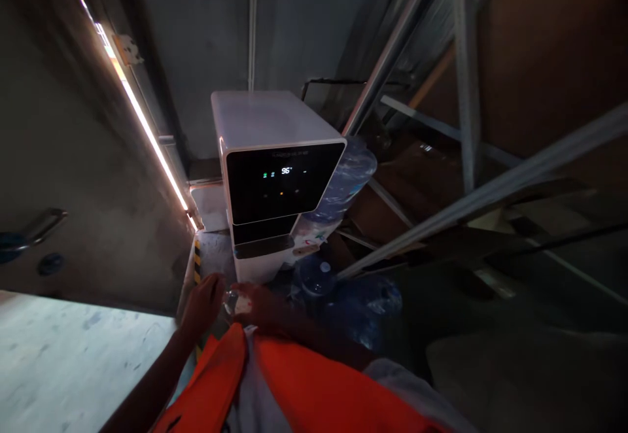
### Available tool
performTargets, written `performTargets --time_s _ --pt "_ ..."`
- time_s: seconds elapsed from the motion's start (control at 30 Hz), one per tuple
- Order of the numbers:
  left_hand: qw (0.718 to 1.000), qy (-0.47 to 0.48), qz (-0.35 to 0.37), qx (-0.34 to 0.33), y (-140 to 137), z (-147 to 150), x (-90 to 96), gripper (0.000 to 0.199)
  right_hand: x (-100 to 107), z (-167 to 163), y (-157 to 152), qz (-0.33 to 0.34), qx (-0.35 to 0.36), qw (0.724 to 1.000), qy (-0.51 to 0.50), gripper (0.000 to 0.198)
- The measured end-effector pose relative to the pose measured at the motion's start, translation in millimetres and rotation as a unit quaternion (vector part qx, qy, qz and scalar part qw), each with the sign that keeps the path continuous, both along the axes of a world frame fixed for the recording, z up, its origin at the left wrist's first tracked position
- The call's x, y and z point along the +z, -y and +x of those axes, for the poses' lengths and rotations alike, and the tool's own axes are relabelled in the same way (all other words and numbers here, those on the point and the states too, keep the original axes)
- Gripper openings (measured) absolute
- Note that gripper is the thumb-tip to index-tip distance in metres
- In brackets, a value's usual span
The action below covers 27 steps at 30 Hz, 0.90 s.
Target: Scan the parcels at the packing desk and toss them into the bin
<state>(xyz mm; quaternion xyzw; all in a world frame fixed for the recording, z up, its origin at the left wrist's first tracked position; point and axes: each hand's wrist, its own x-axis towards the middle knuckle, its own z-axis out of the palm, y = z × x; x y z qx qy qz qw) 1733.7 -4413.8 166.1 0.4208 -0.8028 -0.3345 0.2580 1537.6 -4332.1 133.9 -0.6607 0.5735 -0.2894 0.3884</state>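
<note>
In front of my orange vest, both hands are close together in dim light. My right hand (258,303) is wrapped round a clear plastic bottle (229,301), whose white part shows between the fingers; most of it is hidden. Just left of it, my left hand (205,299) is closed, its fingers curled towards the bottle. What it holds, if anything, is too dark to make out. Beyond my hands stands a white water dispenser (265,116) with a black front panel (287,188) showing lit digits and small lights. Below the panel is its recessed tray (265,246).
Large blue water jugs (318,276) stand and lie right of the dispenser, with a wrapped one (346,178) behind it. Slanting metal shelf posts (471,184) hold cardboard boxes on the right. A door with a metal handle (44,229) is at left, and light enters along its edge.
</note>
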Motion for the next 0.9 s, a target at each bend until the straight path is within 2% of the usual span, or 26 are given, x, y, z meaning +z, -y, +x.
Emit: performTargets --time_s 0.1,0.23,0.4,0.53,0.6,0.73,0.9 --pt "0.997 -0.041 0.02 -0.069 2 -11 2.9 0.034 -4 -24 3 -0.007 -0.012 1.0 0.012 0.078" --pt "0.989 -0.049 0.048 -0.134 4 -31 6.7 0.031 -18 -54 4 -0.023 -0.038 0.999 0.026 0.089" --pt "0.988 -0.031 0.065 -0.139 10 -62 15.8 0.034 -27 -86 0 -0.044 -0.031 0.997 0.053 0.084" --pt "0.994 0.006 -0.023 -0.103 20 -90 36.7 0.036 -34 -112 -3 -0.036 -0.089 0.994 0.052 0.076" --pt "0.989 0.04 -0.07 -0.123 26 -110 51.4 0.046 -39 -127 -1 -0.035 -0.123 0.991 0.049 0.073" --pt "0.961 0.142 -0.159 -0.174 38 -165 78.6 0.065 -48 -164 15 -0.017 -0.21 0.977 0.031 0.069" --pt "0.915 0.283 -0.252 -0.141 49 -218 98.7 0.076 -51 -199 48 -0.002 -0.309 0.951 0.013 0.061"
